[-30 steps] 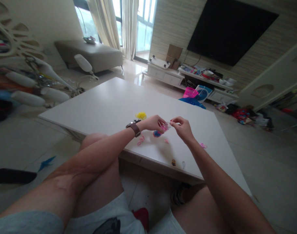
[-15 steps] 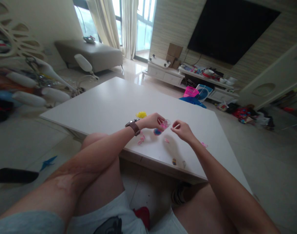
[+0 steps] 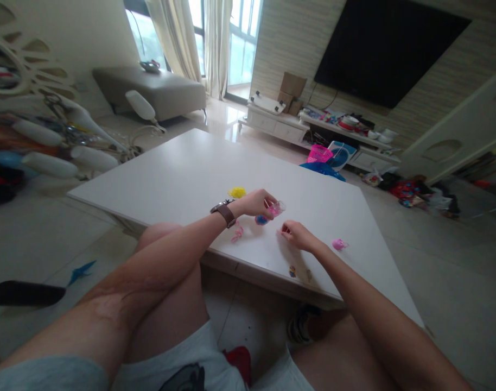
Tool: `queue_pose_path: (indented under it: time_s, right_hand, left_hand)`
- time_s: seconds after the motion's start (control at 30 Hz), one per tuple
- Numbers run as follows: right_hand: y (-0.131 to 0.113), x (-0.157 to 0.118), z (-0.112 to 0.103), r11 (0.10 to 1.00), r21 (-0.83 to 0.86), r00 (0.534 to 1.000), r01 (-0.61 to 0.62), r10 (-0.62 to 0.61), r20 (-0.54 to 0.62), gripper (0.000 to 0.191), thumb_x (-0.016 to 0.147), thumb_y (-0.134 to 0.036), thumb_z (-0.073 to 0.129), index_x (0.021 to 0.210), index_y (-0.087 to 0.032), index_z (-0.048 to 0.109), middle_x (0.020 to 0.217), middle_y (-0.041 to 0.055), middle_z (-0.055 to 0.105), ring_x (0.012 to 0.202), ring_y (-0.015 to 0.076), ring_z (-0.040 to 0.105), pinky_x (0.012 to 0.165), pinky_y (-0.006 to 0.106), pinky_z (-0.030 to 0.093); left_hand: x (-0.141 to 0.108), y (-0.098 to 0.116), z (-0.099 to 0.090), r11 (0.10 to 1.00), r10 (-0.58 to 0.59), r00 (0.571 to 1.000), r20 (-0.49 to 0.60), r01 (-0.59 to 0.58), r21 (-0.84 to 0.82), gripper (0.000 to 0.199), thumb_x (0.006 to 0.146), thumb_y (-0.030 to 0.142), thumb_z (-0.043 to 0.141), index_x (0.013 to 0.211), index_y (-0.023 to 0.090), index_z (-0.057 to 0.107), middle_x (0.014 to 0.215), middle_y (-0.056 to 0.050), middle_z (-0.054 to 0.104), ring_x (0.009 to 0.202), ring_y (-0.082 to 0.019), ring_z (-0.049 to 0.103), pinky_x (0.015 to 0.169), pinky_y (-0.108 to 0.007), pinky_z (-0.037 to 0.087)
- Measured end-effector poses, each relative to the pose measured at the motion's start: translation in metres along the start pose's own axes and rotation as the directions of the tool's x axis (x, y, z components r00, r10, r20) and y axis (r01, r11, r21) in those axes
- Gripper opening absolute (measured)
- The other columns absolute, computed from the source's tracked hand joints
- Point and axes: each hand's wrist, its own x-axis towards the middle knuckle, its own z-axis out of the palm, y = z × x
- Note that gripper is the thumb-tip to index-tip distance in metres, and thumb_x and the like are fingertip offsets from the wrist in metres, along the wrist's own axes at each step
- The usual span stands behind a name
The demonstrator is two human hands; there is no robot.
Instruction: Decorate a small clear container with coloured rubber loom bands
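Note:
My left hand (image 3: pixel 261 203), with a brown-strapped watch (image 3: pixel 227 213) on the wrist, is closed around a small clear container (image 3: pixel 278 208) holding pink pieces, tilted above the table. Just under it lies a blue and pink clump (image 3: pixel 261 219). My right hand (image 3: pixel 294 234) rests low over the table with its fingertips pinched at a small pink piece (image 3: pixel 279 232); the fingers partly cover it. Several pink pieces (image 3: pixel 237 233) lie beneath my left wrist. Beyond that wrist is a yellow pile (image 3: pixel 237 192) of small bits.
On the white table (image 3: pixel 183 168), a pink item (image 3: pixel 339 244) lies right of my right hand. A tiny figure (image 3: pixel 292 271) and a small clear item (image 3: pixel 309 275) are near the front edge. Past the far edge are a pink basket (image 3: pixel 319 153) and a TV cabinet (image 3: pixel 268 122).
My right hand has moved down and slightly left, from beside the container to the pink piece on the table. More of the pink item at right now shows. My left hand stays nearly still.

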Motion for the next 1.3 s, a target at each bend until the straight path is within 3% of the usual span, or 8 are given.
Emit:
queue_pose_path:
  time_s: [0.23,0.5,0.77,0.87,0.97,1.03,1.13,1.3]
  right_hand:
    - [-0.032,-0.004,-0.061,0.968,0.198,0.921,0.152,-0.066,-0.384,0.016,0.087,-0.033,0.064,0.08,-0.019,0.066,0.071,0.0009,0.067,0.065,0.0151,0.06,0.064,0.028,0.047]
    - [-0.041,-0.004,-0.051,0.96,0.162,0.919,0.227,-0.156,-0.361,0.013,0.086,-0.028,0.065,0.089,-0.02,0.075,0.082,0.0048,0.074,0.072,0.018,0.067,0.069,0.031,0.053]
    - [-0.058,-0.006,-0.057,0.94,0.23,0.878,0.251,-0.121,-0.464,0.013,0.085,-0.025,0.064,0.094,-0.021,0.073,0.087,0.0036,0.074,0.076,0.0183,0.069,0.075,0.033,0.056]
    - [-0.063,-0.005,-0.056,0.952,0.198,0.826,0.235,-0.088,-0.557,0.012,0.086,-0.024,0.061,0.094,-0.021,0.07,0.092,0.0049,0.071,0.076,0.0174,0.066,0.074,0.033,0.055]
    - [-0.061,-0.002,-0.041,0.957,0.236,0.782,0.168,0.016,-0.623,0.01,0.087,-0.023,0.059,0.092,-0.021,0.067,0.089,0.0043,0.068,0.074,0.0169,0.064,0.073,0.032,0.054]
    - [-0.058,0.001,-0.019,0.952,0.275,0.844,0.137,0.034,-0.536,0.005,0.086,-0.022,0.06,0.087,-0.02,0.065,0.081,0.0028,0.067,0.071,0.0165,0.063,0.07,0.031,0.053]
    - [-0.058,0.005,0.025,0.963,0.246,0.961,0.112,-0.043,-0.272,0.012,0.082,-0.026,0.07,0.091,-0.019,0.066,0.088,0.0043,0.069,0.075,0.0175,0.063,0.071,0.031,0.053]
    - [-0.079,0.011,0.081,0.976,0.081,0.968,0.203,-0.187,-0.17,0.04,0.076,-0.03,0.082,0.11,-0.019,0.065,0.11,0.0106,0.068,0.105,0.0266,0.058,0.095,0.042,0.048]
  left_hand:
    - [0.0,-0.003,0.004,0.982,-0.001,1.0,-0.013,0.003,0.19,0.044,0.06,0.022,0.075,0.104,0.016,0.08,0.081,-0.004,0.074,0.072,-0.018,0.064,0.065,-0.025,0.045]
    - [0.0,-0.003,0.01,0.989,0.027,0.999,0.043,-0.033,0.144,0.045,0.062,0.022,0.075,0.107,0.017,0.079,0.081,-0.004,0.075,0.075,-0.018,0.066,0.067,-0.024,0.046]
    - [-0.001,0.003,0.003,0.999,0.014,1.0,0.005,-0.013,-0.036,0.039,0.063,0.021,0.073,0.101,0.016,0.079,0.08,-0.001,0.074,0.075,-0.016,0.063,0.067,-0.023,0.047]
    - [-0.001,0.005,-0.003,0.996,0.015,0.999,-0.043,-0.018,-0.087,0.027,0.062,0.021,0.073,0.088,0.012,0.077,0.074,-0.001,0.071,0.07,-0.015,0.061,0.063,-0.023,0.045]
    - [0.0,0.003,-0.012,0.986,-0.072,0.97,-0.234,0.034,-0.161,0.024,0.063,0.023,0.075,0.083,0.01,0.074,0.076,-0.004,0.07,0.069,-0.014,0.06,0.061,-0.023,0.045]
    - [0.002,0.0,-0.018,0.971,-0.156,0.917,-0.367,0.075,-0.227,0.028,0.063,0.023,0.076,0.088,0.01,0.074,0.081,-0.006,0.071,0.071,-0.014,0.061,0.063,-0.024,0.046]
    - [0.003,-0.005,-0.024,0.952,-0.229,0.861,-0.454,0.102,-0.288,0.034,0.062,0.022,0.077,0.094,0.011,0.073,0.084,-0.006,0.07,0.073,-0.013,0.061,0.064,-0.024,0.046]
    - [0.005,-0.008,-0.023,0.95,-0.235,0.855,-0.463,0.1,-0.297,0.036,0.059,0.021,0.08,0.093,0.011,0.072,0.084,-0.006,0.07,0.075,-0.014,0.062,0.067,-0.024,0.047]
